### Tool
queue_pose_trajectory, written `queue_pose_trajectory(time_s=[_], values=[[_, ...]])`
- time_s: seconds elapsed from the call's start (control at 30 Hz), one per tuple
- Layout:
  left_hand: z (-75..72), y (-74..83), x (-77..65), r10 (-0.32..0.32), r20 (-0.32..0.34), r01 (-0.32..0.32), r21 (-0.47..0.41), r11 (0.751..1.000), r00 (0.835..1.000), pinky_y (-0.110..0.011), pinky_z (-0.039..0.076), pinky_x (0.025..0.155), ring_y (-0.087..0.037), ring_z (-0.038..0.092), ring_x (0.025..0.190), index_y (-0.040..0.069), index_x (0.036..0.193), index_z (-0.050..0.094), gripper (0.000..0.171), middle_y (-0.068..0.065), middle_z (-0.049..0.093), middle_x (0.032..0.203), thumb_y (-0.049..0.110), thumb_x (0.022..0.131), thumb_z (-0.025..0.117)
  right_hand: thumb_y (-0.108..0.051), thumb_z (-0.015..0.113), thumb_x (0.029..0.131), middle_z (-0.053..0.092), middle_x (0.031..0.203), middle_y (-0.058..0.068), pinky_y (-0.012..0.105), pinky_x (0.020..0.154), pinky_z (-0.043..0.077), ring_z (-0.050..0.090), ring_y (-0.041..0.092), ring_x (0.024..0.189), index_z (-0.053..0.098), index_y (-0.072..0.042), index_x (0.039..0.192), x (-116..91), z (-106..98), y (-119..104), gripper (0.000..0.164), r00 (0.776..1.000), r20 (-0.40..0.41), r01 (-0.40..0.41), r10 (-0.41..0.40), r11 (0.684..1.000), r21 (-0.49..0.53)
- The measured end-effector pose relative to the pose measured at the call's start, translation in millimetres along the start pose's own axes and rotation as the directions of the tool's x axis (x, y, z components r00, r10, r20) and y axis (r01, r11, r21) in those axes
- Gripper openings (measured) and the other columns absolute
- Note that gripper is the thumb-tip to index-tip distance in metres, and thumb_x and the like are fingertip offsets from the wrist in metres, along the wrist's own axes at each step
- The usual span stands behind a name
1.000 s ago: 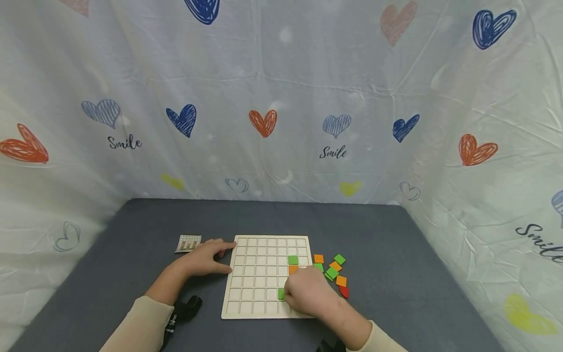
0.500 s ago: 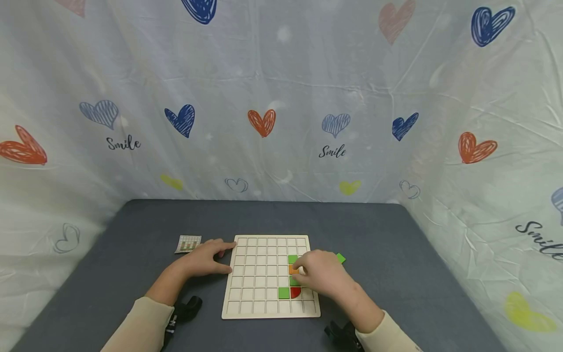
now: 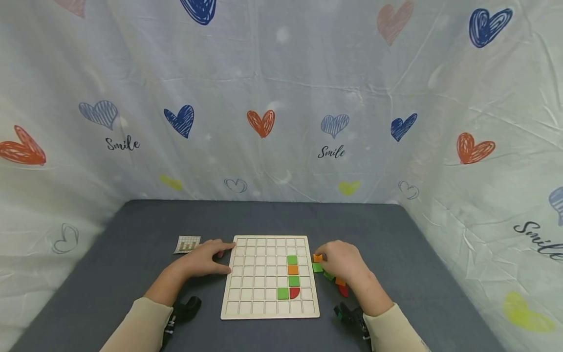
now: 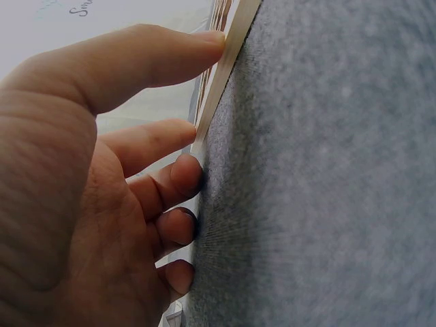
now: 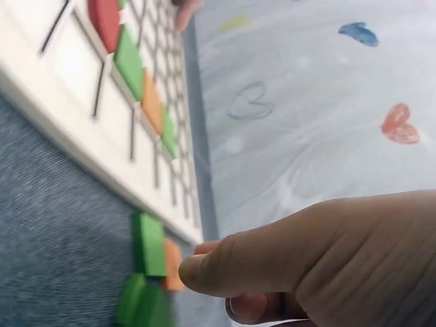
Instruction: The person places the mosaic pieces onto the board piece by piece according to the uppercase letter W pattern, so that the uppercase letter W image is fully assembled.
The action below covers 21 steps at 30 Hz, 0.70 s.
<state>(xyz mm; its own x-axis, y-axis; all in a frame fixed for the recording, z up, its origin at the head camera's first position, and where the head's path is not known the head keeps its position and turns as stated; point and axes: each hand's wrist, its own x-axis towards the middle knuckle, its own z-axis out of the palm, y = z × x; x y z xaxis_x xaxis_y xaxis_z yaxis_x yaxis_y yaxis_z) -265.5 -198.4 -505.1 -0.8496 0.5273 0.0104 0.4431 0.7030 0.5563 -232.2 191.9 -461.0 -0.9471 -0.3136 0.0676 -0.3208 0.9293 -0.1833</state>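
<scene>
A pale wooden grid board (image 3: 259,281) lies on the dark table. Set in its squares are green tiles (image 3: 293,281), an orange tile (image 3: 292,270) and a red tile (image 3: 294,293) with a rounded side. My left hand (image 3: 204,259) rests at the board's left edge, thumb and forefinger spread and touching the rim; in the left wrist view its other fingers (image 4: 178,225) bend loosely. Beyond the board's right edge, my right hand (image 3: 345,264) pinches a loose orange tile (image 3: 317,258) between thumb and forefinger, low at the table. The right wrist view is blurred there.
Right of the board lie loose tiles, among them a green one (image 3: 317,267) and a red one (image 3: 343,291), partly hidden by the right hand. A small printed card (image 3: 186,244) lies beyond the left hand. A curtain with hearts (image 3: 281,98) surrounds the table.
My right hand has moved from over the board rightward to the loose tiles, uncovering the red tile and the green tile above it in the grid. The left hand stays put.
</scene>
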Motion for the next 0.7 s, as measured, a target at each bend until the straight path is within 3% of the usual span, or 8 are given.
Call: queue_pose_trajectory(time_s=[0.17,0.4,0.7], values=[[0.3,-0.3,0.4,-0.005,-0.003,0.005,0.003,1.000,1.000,-0.040,0.029,0.068,-0.017,0.036,0.076,0.005,0.148,0.056,0.076,-0.002,0.041,0.086,0.036,0.085,0.082,-0.005,0.074,0.085,0.075,0.106,0.005,0.031,0.056,0.044,0.065,0.019,0.086,0.083,-0.014,0.108,4,9,5,0.027,0.999,0.014,-0.030,0.030,0.999,-0.017],[0.2,-0.2,1.0,-0.013,-0.001,0.013,0.004,1.000,1.000,-0.040,0.029,0.068,-0.017,0.036,0.076,0.005,0.148,0.055,0.076,-0.002,0.041,0.086,0.037,0.085,0.082,-0.004,0.074,0.084,0.074,0.097,0.003,0.033,0.055,0.044,0.056,0.016,0.071,0.081,-0.014,0.104,7,18,11,0.023,0.999,-0.013,-0.035,0.035,0.999,-0.011],[0.2,-0.1,0.4,-0.011,0.000,0.011,0.007,1.000,1.000,-0.040,0.029,0.069,-0.017,0.036,0.077,0.005,0.148,0.056,0.076,-0.002,0.041,0.086,0.036,0.085,0.082,-0.007,0.078,0.078,0.068,0.090,0.000,0.036,0.057,0.046,0.051,0.014,0.066,0.078,-0.013,0.098,9,12,12,0.021,0.998,-0.017,-0.056,0.055,0.998,-0.005]])
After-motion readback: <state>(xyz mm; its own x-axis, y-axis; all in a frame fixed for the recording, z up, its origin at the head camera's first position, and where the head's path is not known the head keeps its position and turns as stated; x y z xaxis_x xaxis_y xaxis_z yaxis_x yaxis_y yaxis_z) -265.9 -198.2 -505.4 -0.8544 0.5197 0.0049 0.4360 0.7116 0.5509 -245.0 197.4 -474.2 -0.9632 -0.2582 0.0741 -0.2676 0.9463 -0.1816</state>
